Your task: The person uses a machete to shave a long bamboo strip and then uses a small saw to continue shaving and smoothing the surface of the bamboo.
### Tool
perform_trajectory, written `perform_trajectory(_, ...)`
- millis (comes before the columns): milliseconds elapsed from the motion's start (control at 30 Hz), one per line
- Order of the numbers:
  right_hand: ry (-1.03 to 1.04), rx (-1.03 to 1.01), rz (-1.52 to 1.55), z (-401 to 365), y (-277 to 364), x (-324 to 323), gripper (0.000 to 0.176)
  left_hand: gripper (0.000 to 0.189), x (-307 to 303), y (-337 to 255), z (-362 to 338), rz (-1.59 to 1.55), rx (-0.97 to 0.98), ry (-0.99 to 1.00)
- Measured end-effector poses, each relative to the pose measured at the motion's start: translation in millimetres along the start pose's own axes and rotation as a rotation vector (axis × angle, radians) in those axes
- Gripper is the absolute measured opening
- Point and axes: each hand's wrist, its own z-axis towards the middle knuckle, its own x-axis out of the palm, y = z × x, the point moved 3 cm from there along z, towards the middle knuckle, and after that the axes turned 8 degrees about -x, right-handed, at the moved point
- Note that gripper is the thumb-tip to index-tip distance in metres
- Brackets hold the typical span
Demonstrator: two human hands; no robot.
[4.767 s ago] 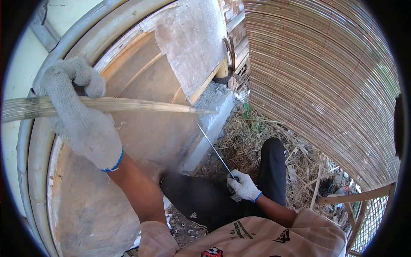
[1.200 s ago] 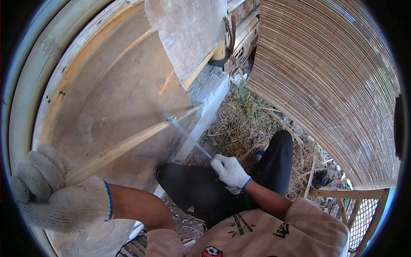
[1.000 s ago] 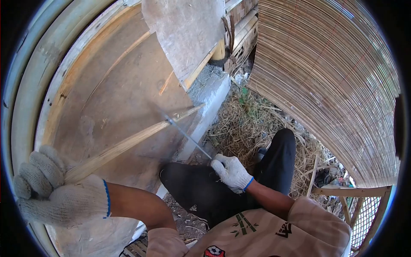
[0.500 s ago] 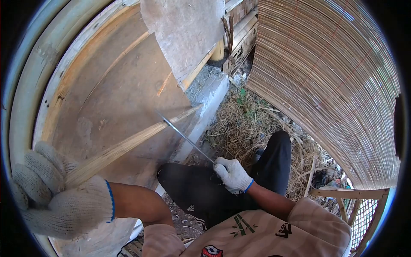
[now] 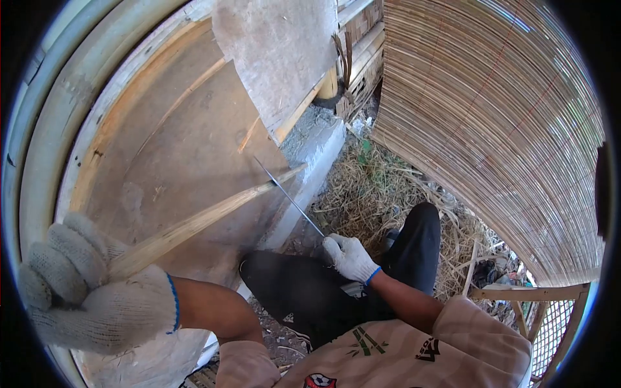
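Note:
My left hand (image 5: 97, 291), in a white knit glove with a blue cuff, is closed around the near end of a long pale strip of split wood or bamboo (image 5: 200, 223). The strip slants up and away, its far tip close to the pale concrete ledge (image 5: 320, 168). A thin-bladed knife (image 5: 294, 204) crosses the strip near that far tip, its blade seemingly touching it. Gloved as well, my right hand (image 5: 352, 257) is closed around the knife's near end, just above my dark-trousered leg. The fingers hide the handle.
A worn brown board (image 5: 187, 149) lies behind the strip, with curved bamboo poles (image 5: 58, 129) along the left. At the right hangs a slatted bamboo blind (image 5: 491, 116). Dry straw (image 5: 362, 187) covers the ground beside my knees, and a wooden frame with mesh (image 5: 550, 323) stands lower right.
The knife blade now crosses the strip closer to its far tip. Both hands keep their grip, with the left hand appearing slightly farther right in view.

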Motion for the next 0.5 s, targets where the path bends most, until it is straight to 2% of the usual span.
perform_trajectory(33, 0.053, -0.021, 0.011, -2, 1, 1, 0.034, 0.043, 1, 0, -2, 0.007, -0.019, 0.011)
perform_trajectory(67, 0.053, -0.006, 0.012, -8, 4, 2, 0.034, 0.043, 1, 0, -3, 0.024, -0.024, -0.062)
perform_trajectory(100, 0.04, -0.114, 0.006, -6, 12, -1, 0.034, 0.043, 2, 0, -3, 0.031, -0.014, -0.146)
perform_trajectory(133, 0.03, -0.22, 0.004, -6, 17, -1, 0.035, 0.043, 0, 1, -2, 0.031, -0.016, -0.148)
perform_trajectory(200, 0.021, -0.211, 0.013, -1, 1, 6, 0.037, 0.042, -4, 1, 1, 0.121, 0.036, -0.005)
perform_trajectory(267, 0.013, 0.098, -0.035, 7, -15, 5, 0.038, 0.041, -10, -1, 1, 0.195, 0.058, 0.0)
perform_trajectory(333, 0.027, 0.091, -0.06, 8, -14, 3, 0.039, 0.041, -9, 2, 1, 0.261, 0.073, 0.011)
perform_trajectory(400, 0.017, -0.043, -0.007, -1, 5, 3, 0.043, 0.041, -18, 5, -3, 0.261, 0.027, -0.224)
perform_trajectory(500, 0.019, -0.163, -0.035, -1, -3, 10, 0.044, 0.039, -9, 2, -4, 0.357, 0.079, -0.261)
